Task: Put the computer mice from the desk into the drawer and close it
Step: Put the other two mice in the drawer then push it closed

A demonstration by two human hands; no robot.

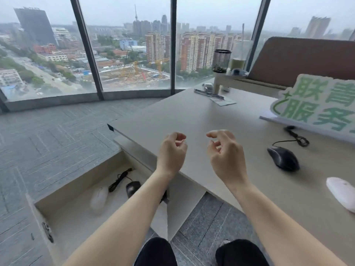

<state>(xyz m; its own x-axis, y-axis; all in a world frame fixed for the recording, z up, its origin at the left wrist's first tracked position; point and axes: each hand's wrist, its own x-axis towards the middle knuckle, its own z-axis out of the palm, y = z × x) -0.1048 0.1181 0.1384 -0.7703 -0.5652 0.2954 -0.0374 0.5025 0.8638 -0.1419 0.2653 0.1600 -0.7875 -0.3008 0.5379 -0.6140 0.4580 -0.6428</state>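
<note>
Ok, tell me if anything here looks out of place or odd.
Nothing is damaged or spilled. The drawer stands open with a white mouse and a black mouse inside. Two mice remain on the desk: a black corded one and a white one near the right edge. Both hands are empty.

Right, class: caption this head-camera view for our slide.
Both empty hands, left and right, hover over the desk; two mice wait, two already in the drawer.

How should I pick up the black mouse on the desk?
Come down from above with the right hand, which is nearer, and pinch the black mouse's two long sides. Its humped back faces up, and its cord trails away behind it.
</note>
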